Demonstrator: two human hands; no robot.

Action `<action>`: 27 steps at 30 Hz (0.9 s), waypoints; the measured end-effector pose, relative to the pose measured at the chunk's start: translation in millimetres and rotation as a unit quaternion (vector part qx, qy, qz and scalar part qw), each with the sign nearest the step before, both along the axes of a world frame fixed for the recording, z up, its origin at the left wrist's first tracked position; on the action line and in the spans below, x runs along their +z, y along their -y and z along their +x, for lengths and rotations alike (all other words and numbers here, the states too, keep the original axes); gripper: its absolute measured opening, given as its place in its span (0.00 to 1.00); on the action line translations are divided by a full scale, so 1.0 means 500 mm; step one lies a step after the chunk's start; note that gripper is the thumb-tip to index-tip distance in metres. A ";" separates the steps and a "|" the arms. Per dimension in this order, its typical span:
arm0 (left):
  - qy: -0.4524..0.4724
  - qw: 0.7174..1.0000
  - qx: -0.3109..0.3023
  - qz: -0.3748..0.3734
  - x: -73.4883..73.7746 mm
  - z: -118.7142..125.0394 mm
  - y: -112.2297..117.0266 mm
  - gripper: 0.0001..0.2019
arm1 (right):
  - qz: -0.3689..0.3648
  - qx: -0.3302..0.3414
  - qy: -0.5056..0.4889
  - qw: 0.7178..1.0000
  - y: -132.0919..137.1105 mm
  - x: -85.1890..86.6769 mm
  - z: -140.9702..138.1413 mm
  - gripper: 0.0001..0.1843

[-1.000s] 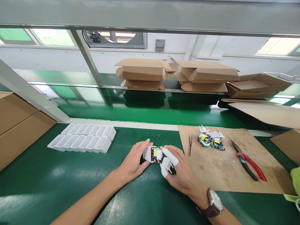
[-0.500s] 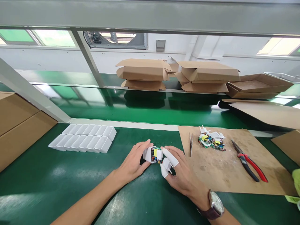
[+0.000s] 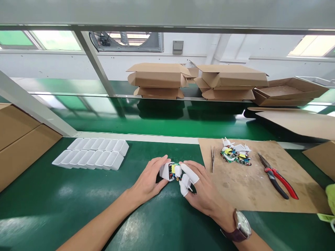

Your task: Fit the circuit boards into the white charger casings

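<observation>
My left hand (image 3: 149,177) is closed around a white plastic housing (image 3: 164,172), thumb below and fingers above. Out of the housing's right side sticks a small circuit board (image 3: 173,169) with a yellow-wrapped part and other components. My right hand (image 3: 204,191), with white covers on thumb and index finger, grips the white plug end (image 3: 186,181) joined to the board. Both hands are close together over the green work surface (image 3: 146,223). How deep the board sits in the housing is hidden.
Two rows of white trays (image 3: 91,158) lie at left. On a brown cardboard sheet (image 3: 235,191) at right are tweezers (image 3: 213,158), several plug circuit boards (image 3: 235,153) and red-black pliers (image 3: 277,177). Cardboard boxes (image 3: 230,78) stand on the shelf behind, beyond a green belt (image 3: 167,126).
The background has shifted slightly up and to the left in the view. My hands hold the housing and plug almost exactly as before.
</observation>
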State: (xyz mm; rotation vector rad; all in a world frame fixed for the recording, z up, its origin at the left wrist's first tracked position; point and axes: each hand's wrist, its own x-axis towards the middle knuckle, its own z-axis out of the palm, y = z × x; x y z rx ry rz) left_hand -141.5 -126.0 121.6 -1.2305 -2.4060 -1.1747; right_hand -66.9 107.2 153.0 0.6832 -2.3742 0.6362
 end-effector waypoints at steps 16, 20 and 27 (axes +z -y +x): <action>-0.005 1.000 -0.003 -0.012 0.005 0.001 0.000 0.40 | -0.001 0.003 0.000 1.000 0.003 0.002 0.001 0.42; -0.007 1.000 -0.002 -0.015 0.007 0.001 -0.001 0.39 | 0.000 0.000 0.007 1.000 0.003 0.007 0.002 0.41; -0.013 1.000 0.001 -0.015 0.008 0.003 -0.001 0.39 | -0.003 0.003 0.000 1.000 0.003 0.006 0.003 0.42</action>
